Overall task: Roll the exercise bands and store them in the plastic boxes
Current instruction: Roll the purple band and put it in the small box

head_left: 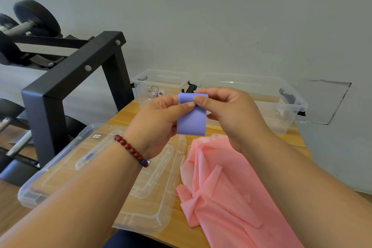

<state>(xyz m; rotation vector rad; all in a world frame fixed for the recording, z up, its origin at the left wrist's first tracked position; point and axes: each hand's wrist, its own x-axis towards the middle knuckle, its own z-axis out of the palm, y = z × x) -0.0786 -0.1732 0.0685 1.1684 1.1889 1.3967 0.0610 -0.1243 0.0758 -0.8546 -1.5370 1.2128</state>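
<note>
1. Black metal rack [70,78] at 9 o'clock, just beside the wooden table [124,116].
2. Dumbbells [36,18] on the rack, 10 o'clock.
3. Grey wall [221,16] at 12 o'clock, with a cut panel outline [326,102] at 3 o'clock.

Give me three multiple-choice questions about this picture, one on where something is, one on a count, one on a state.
1. Where is the pink band? A in a box; B on the table; C on the floor.
2. How many clear boxes stand at the back? A one; B two; C four.
3. The purple band is: A pinched by left hand and right hand; B lying loose; C knotted.
Answers: B, it lies crumpled on the wood; B, two stand side by side; A, both grip its top end.
</note>
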